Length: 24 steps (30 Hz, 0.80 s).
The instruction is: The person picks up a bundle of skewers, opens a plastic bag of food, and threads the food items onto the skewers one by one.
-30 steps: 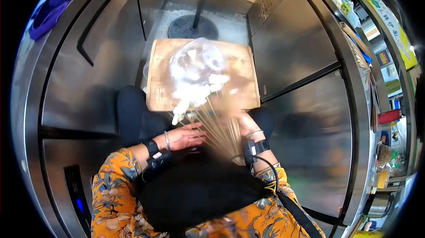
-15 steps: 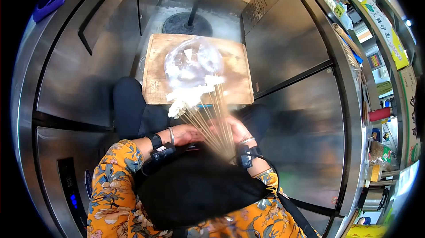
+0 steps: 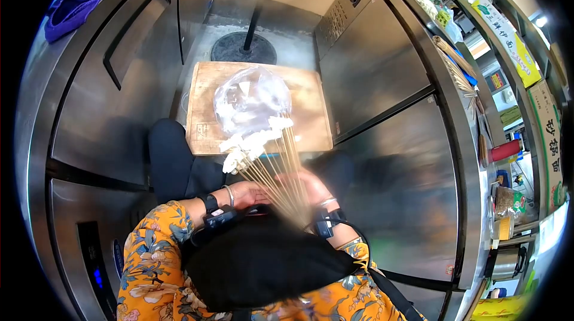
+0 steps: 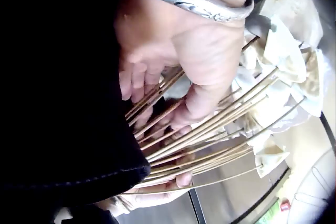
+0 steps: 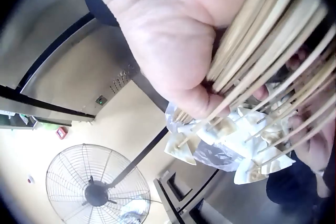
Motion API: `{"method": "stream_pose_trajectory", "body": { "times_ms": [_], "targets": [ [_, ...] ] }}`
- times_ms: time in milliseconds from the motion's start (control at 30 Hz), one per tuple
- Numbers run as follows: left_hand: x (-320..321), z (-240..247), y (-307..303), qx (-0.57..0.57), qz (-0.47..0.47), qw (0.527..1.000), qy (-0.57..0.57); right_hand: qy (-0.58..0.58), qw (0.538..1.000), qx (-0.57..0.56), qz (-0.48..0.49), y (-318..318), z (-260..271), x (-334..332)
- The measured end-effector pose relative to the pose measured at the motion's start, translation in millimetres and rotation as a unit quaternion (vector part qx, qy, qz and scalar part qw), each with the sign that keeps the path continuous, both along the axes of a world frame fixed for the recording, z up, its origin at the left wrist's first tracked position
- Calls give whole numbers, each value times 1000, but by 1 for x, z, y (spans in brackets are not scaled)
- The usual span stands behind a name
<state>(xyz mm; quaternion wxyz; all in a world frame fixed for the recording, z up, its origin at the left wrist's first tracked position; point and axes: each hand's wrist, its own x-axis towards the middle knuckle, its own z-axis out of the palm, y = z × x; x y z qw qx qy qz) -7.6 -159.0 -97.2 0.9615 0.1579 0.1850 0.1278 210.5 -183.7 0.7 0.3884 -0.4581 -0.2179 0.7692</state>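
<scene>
Several thin wooden skewers point(image 3: 286, 168) fan out between the two hands, tipped with white, flat, folded-looking food pieces point(image 3: 242, 152). My right hand point(image 3: 308, 185) grips part of the bundle, its thumb point(image 5: 197, 103) bent over the sticks in the right wrist view. From the other side, my left hand point(image 3: 246, 194) has its fingers and thumb curled about other sticks, as the left wrist view shows. The lower stick ends pass behind a black cloth point(image 3: 263, 261) at the lap. Just past the food lies a clear plastic bag point(image 3: 251, 101).
Beneath the bag is a wooden board point(image 3: 200, 103) at knee height. Steel cabinets point(image 3: 394, 183) stand close on both sides. A fan point(image 5: 97, 192) on a pole with a round base point(image 3: 242, 49) stands beyond the board. Shelves of packages point(image 3: 508, 40) line the right.
The left hand has gone from spread fingers beside the skewers to curled fingers among them. The right hand, blurred earlier, has come slightly inward with the bundle. The head view has shifted a little.
</scene>
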Motion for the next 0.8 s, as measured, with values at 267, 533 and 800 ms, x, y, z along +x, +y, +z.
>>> {"method": "stream_pose_trajectory", "body": {
  "times_ms": [267,533,800],
  "targets": [
    [-23,59,-14,100,7,995,4,97,994,-7,51,-16,27,2],
    [-26,120,-34,0,4,999,-38,86,989,13,119,-7,67,0],
    [-43,191,6,114,108,977,-146,-123,961,242,60,23,116,-30]
  ]
}}
